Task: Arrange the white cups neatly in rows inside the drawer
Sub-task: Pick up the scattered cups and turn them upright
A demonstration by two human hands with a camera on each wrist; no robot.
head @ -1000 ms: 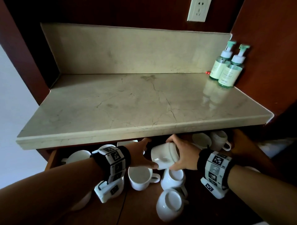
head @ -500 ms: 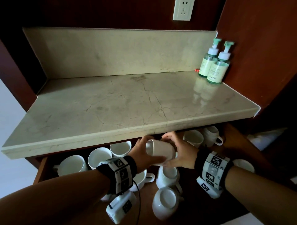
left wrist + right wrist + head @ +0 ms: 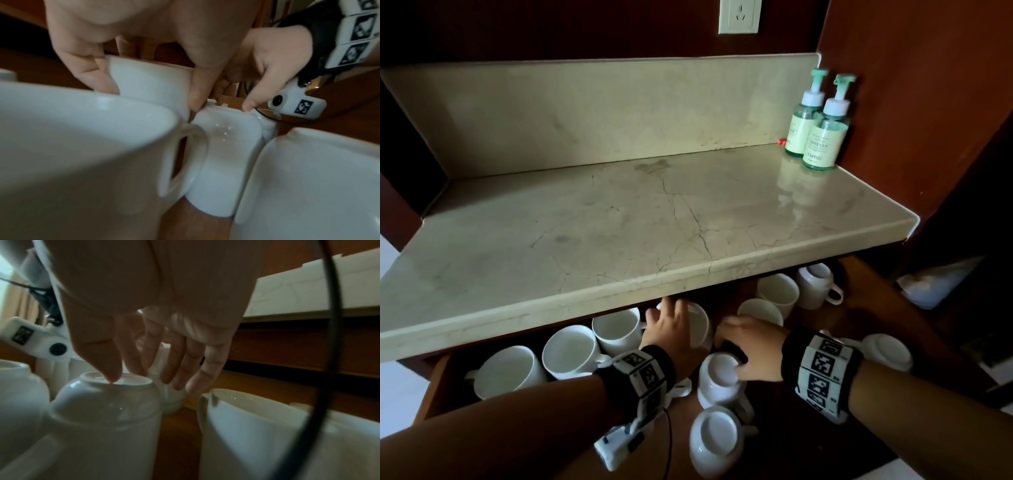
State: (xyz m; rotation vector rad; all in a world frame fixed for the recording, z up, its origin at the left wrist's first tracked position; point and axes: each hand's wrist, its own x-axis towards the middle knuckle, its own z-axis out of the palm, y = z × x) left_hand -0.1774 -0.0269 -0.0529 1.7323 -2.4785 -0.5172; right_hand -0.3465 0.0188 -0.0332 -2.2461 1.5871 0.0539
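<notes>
Two hands in drawer (image 3: 438, 387): left hand (image 3: 671, 329) grips upright white cup (image 3: 700, 325) at back edge; right hand (image 3: 753, 349), fingers relaxed, thumb touching an upturned cup (image 3: 719, 377) mid-drawer.

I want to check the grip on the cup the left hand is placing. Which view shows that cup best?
The left wrist view: the left hand grips the cup, thumb and fingers on opposite sides. In the head view the hand covers most of it. In the right wrist view I cannot tell it apart.
</notes>
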